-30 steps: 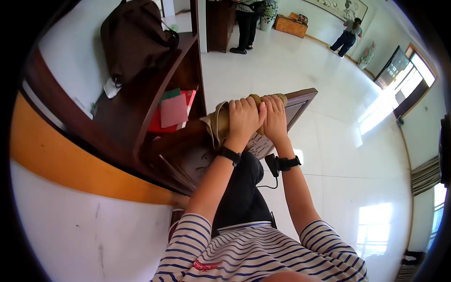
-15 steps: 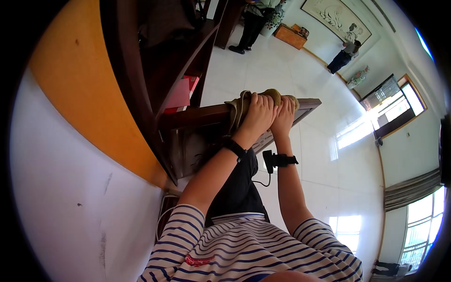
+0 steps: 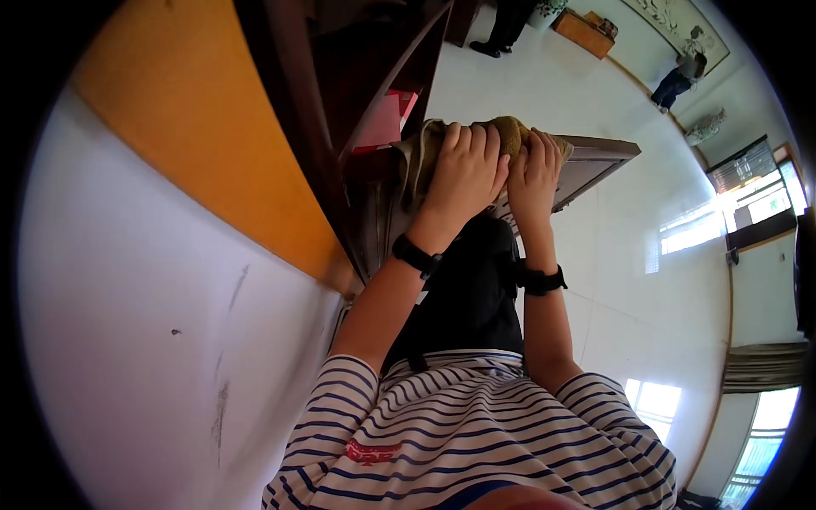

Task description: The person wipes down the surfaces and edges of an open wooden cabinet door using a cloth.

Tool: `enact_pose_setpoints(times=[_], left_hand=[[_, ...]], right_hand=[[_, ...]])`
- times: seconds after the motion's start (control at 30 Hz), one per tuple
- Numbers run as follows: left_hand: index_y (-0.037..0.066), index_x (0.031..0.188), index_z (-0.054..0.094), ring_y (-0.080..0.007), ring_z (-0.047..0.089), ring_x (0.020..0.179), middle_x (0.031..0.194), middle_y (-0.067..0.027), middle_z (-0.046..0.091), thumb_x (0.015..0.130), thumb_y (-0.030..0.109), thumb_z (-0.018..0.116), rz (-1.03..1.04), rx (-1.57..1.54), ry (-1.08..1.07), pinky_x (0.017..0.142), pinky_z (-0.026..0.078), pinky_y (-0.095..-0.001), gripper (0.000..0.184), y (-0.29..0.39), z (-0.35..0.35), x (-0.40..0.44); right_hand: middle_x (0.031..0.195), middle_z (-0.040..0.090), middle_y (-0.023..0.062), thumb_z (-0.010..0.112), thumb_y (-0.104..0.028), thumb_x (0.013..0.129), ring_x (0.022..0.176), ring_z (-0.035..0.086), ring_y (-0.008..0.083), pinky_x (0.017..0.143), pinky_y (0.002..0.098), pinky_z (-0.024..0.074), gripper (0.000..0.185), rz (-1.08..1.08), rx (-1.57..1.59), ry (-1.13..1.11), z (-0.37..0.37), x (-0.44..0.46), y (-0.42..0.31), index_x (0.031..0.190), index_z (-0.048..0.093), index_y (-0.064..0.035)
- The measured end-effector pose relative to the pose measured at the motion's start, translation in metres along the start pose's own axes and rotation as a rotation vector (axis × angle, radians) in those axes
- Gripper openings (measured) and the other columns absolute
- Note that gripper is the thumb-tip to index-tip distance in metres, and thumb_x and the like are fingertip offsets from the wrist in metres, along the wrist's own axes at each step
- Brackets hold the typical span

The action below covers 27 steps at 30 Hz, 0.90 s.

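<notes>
An olive-brown cloth lies bunched over the top edge of a dark wooden furniture end. My left hand is closed over the cloth, its fingers bent across the top. Close beside it, my right hand grips the cloth's right part, fingers also curled over the edge. Part of the cloth hangs down left of my left hand. My palms and the cloth beneath them are hidden. Black bands circle both my wrists.
Dark wooden shelving with a red and pink box stands at the left, by a white wall with an orange band. Pale glossy floor spreads to the right. Two people stand farther off, one near a wooden chest.
The view has shifted, so the furniture and room sit farther right. My hands, still on the cloth, have spread slightly along the edge, and the cloth looks more bunched.
</notes>
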<state>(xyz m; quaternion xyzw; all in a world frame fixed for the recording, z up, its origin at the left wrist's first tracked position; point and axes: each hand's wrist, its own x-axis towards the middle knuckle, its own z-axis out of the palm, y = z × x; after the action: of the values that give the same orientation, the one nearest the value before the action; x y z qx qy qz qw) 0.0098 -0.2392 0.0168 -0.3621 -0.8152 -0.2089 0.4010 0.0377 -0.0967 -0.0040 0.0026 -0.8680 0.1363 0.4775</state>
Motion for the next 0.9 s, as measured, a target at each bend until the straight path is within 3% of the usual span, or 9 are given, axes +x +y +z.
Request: enact_pose_setpoints(times=[0.07, 0.13, 0.17, 0.23, 0.3, 0.47, 0.53, 0.73, 0.9], left_hand=[[-0.005, 0.119, 0.057, -0.0298, 0.059, 0.103, 0.110, -0.0182, 0.064, 0.090, 0.019, 0.058, -0.019, -0.080, 0.008, 0.101, 0.040, -0.0421, 0.038, 0.001, -0.006, -0.003], [-0.002, 0.131, 0.052, -0.0307, 0.058, 0.115, 0.123, -0.0182, 0.062, 0.093, 0.013, 0.057, -0.227, -0.722, 0.062, 0.102, 0.043, -0.0414, 0.041, 0.002, -0.035, -0.007], [0.002, 0.138, 0.047, -0.0288, 0.059, 0.117, 0.127, -0.0163, 0.062, 0.095, 0.009, 0.057, -0.266, -0.730, 0.084, 0.098, 0.047, -0.0385, 0.045, -0.002, -0.048, -0.017], [0.002, 0.137, 0.047, -0.0229, 0.064, 0.107, 0.121, -0.0148, 0.065, 0.096, 0.010, 0.058, -0.512, -0.708, 0.104, 0.092, 0.049, -0.0341, 0.044, -0.005, -0.071, -0.038], [0.003, 0.133, 0.049, -0.0158, 0.064, 0.087, 0.103, -0.0096, 0.067, 0.096, 0.012, 0.059, -0.650, -0.595, 0.126, 0.078, 0.050, -0.0280, 0.039, -0.007, -0.079, -0.063], [0.003, 0.131, 0.049, -0.0109, 0.060, 0.076, 0.091, -0.0061, 0.063, 0.096, 0.015, 0.062, -0.857, -0.506, -0.034, 0.067, 0.047, -0.0259, 0.039, 0.002, -0.089, -0.074], [0.003, 0.125, 0.049, -0.0209, 0.059, 0.062, 0.080, -0.0092, 0.064, 0.096, 0.021, 0.061, -0.776, -0.316, -0.053, 0.061, 0.050, -0.0317, 0.036, 0.005, -0.087, -0.070], [0.006, 0.105, 0.042, -0.0390, 0.062, 0.064, 0.064, -0.0158, 0.059, 0.098, 0.028, 0.056, -0.798, 0.096, -0.273, 0.060, 0.048, -0.0454, 0.027, 0.011, -0.059, -0.053], [0.008, 0.103, 0.043, -0.0402, 0.063, 0.063, 0.064, -0.0171, 0.061, 0.092, 0.019, 0.056, -0.763, -0.143, -0.252, 0.058, 0.049, -0.0462, 0.021, 0.007, -0.059, -0.065]], right_hand=[[0.122, 0.058, 0.0199, 0.055, -0.008, 0.089, 0.118, 0.052, 0.0383, 0.102, 0.0469, 0.0406, 0.032, 0.059, 0.125, -0.020, -0.022, 0.008, -0.014, 0.119, 0.057, 0.0021], [0.120, 0.060, 0.0180, 0.058, -0.008, 0.088, 0.116, 0.054, 0.0367, 0.099, 0.0457, 0.0429, 0.032, 0.110, 0.256, -0.041, -0.040, 0.016, -0.022, 0.119, 0.058, -0.0001], [0.118, 0.061, 0.0161, 0.060, -0.008, 0.087, 0.113, 0.055, 0.0349, 0.095, 0.0448, 0.0445, 0.034, 0.095, 0.311, -0.123, -0.046, 0.018, -0.023, 0.120, 0.058, -0.0022], [0.117, 0.061, 0.0142, 0.062, -0.008, 0.085, 0.109, 0.057, 0.0332, 0.092, 0.0440, 0.0461, 0.036, 0.092, 0.375, -0.204, -0.055, 0.023, -0.028, 0.121, 0.059, -0.0042], [0.113, 0.061, 0.0094, 0.069, -0.013, 0.081, 0.102, 0.057, 0.0286, 0.086, 0.0406, 0.0459, 0.042, -0.153, 0.311, -0.360, -0.057, 0.029, -0.039, 0.122, 0.060, -0.0075], [0.101, 0.058, 0.0048, 0.075, -0.025, 0.078, 0.092, 0.054, 0.0256, 0.085, 0.0376, 0.0442, 0.049, -0.252, 0.080, -0.212, -0.031, 0.015, -0.048, 0.123, 0.062, -0.0112], [0.094, 0.058, 0.0032, 0.074, -0.023, 0.078, 0.088, 0.054, 0.0249, 0.080, 0.0371, 0.0454, 0.046, -0.239, 0.102, -0.212, -0.030, 0.011, -0.042, 0.122, 0.063, -0.0107], [0.081, 0.057, 0.0008, 0.070, -0.016, 0.079, 0.080, 0.056, 0.0215, 0.071, 0.0337, 0.0472, 0.032, -0.317, 0.074, -0.123, -0.025, 0.006, -0.032, 0.111, 0.067, -0.0114], [0.078, 0.056, 0.0020, 0.066, -0.013, 0.077, 0.077, 0.059, 0.0213, 0.066, 0.0342, 0.0473, 0.025, -0.268, 0.194, -0.153, -0.034, -0.006, -0.025, 0.101, 0.071, -0.0113]])
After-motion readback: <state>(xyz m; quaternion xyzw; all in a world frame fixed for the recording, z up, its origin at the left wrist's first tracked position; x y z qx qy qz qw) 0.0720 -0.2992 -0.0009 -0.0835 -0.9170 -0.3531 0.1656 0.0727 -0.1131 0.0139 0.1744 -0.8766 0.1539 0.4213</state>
